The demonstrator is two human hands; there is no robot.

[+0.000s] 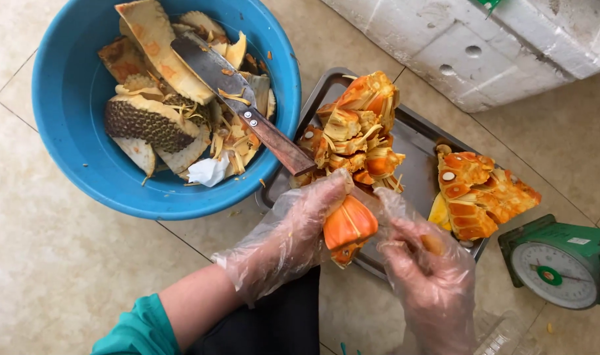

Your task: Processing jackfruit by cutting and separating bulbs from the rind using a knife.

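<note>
Both my hands wear clear plastic gloves. My left hand [293,230] grips an orange jackfruit pod [349,227] from the left, still joined to a large chunk of orange jackfruit [356,128] standing on a metal tray [421,135]. My right hand [428,276] is closed beside the pod on its right, with a small brown piece, perhaps a seed, inside its fingers. Another chunk of orange jackfruit [480,194] lies on the tray's right part.
A blue plastic basin [70,105] at upper left holds jackfruit rinds [148,121] and a wooden-handled knife [247,105] resting across its rim. A white foam box [484,46] stands at the back right. A green kitchen scale [563,263] sits at the right on the tiled floor.
</note>
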